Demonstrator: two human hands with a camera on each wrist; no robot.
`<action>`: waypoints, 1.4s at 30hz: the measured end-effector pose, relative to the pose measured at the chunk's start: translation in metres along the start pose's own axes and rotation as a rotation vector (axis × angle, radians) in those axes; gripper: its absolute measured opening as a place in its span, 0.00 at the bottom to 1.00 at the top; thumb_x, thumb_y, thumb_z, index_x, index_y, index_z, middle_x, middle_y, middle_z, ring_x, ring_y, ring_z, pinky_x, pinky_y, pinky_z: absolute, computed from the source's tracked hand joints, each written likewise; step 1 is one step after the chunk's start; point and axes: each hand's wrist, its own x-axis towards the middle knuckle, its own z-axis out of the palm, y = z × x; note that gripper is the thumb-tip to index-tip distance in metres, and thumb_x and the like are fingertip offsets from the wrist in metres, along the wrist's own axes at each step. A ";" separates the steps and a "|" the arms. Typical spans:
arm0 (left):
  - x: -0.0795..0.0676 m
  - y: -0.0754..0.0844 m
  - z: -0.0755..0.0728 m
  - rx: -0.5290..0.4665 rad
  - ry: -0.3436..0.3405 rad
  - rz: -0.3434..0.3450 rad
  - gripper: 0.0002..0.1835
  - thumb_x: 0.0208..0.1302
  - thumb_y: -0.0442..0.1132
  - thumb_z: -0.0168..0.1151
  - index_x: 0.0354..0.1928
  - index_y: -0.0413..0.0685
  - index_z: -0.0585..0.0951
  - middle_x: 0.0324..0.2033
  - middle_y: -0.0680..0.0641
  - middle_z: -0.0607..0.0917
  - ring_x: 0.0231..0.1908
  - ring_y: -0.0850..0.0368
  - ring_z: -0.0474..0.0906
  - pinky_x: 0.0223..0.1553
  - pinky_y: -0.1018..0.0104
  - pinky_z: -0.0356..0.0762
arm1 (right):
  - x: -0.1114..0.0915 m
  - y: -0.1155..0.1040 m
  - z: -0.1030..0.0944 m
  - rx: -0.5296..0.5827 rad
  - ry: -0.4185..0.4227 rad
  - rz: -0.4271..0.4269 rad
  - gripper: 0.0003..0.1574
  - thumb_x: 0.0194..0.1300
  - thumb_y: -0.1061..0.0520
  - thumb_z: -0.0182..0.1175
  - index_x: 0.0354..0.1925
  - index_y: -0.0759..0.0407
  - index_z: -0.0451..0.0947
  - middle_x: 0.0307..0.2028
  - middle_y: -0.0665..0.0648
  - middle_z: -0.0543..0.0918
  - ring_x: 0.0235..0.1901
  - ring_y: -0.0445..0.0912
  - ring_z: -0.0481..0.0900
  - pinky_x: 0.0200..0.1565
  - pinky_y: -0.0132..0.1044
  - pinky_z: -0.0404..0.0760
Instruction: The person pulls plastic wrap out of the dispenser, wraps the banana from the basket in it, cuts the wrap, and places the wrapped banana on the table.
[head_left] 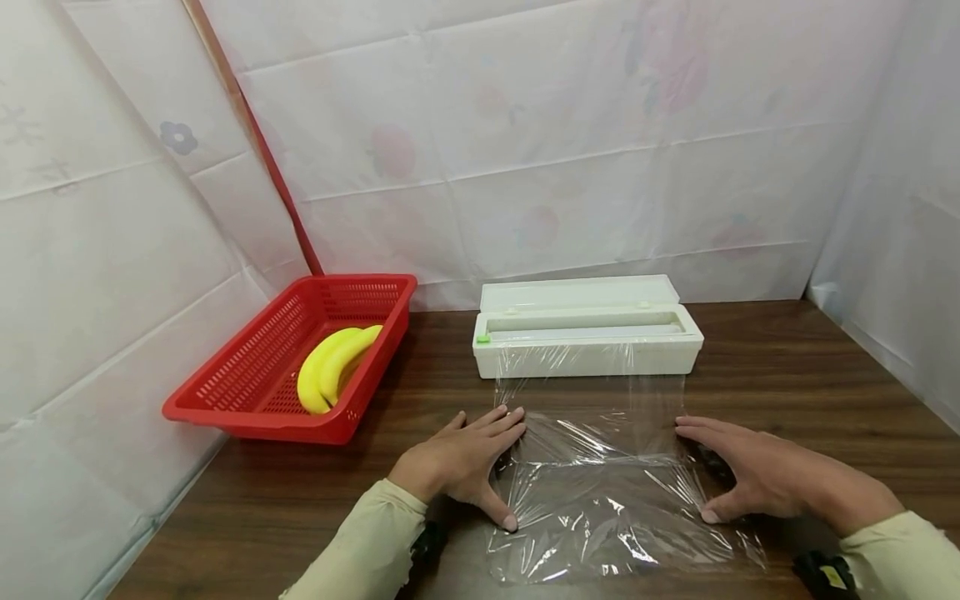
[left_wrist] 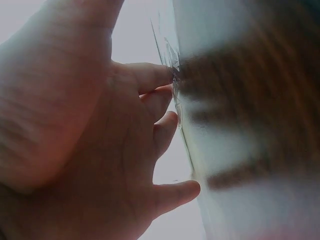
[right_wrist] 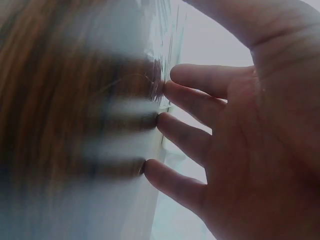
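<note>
A sheet of clear plastic wrap (head_left: 607, 508) stretches toward me from a white wrap dispenser (head_left: 588, 315) and lies creased and shiny over the tabletop. My left hand (head_left: 468, 467) is at the sheet's left side, fingers extended and thumb spread, fingertips right at its edge. On the opposite side, my right hand (head_left: 768, 471) has its fingers stretched out along the right edge. Both wrist views show the left fingers (left_wrist: 150, 77) and right fingers (right_wrist: 185, 137) reaching down, some tips touching the wrap or table. The dispenser's lid stands raised at the back.
To the left is a red plastic basket (head_left: 262, 421) holding yellow bananas (head_left: 337, 367). A small green piece (head_left: 483, 339) sits at the dispenser's left front corner. White patterned sheeting (head_left: 525, 167) encloses the dark wooden table (head_left: 765, 358) at the back and sides.
</note>
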 end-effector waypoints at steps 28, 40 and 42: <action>0.002 0.006 -0.001 0.006 -0.047 -0.016 0.71 0.38 0.77 0.72 0.80 0.55 0.50 0.79 0.54 0.44 0.78 0.55 0.35 0.70 0.34 0.44 | -0.012 0.004 0.002 -0.031 0.018 -0.029 0.75 0.38 0.28 0.77 0.74 0.63 0.59 0.72 0.67 0.61 0.69 0.73 0.55 0.58 0.71 0.63; 0.006 -0.001 -0.003 -0.148 0.108 0.061 0.56 0.51 0.69 0.71 0.75 0.46 0.64 0.76 0.48 0.60 0.76 0.50 0.49 0.70 0.34 0.44 | -0.005 -0.005 -0.004 -0.076 0.166 -0.081 0.46 0.63 0.30 0.63 0.67 0.59 0.72 0.67 0.66 0.70 0.63 0.67 0.70 0.56 0.66 0.72; 0.009 -0.004 -0.004 -0.137 0.216 0.114 0.45 0.58 0.65 0.68 0.71 0.45 0.71 0.71 0.47 0.69 0.72 0.50 0.60 0.70 0.40 0.53 | -0.003 -0.007 -0.004 -0.084 0.214 -0.062 0.42 0.65 0.32 0.62 0.64 0.57 0.74 0.64 0.63 0.75 0.61 0.65 0.73 0.56 0.64 0.73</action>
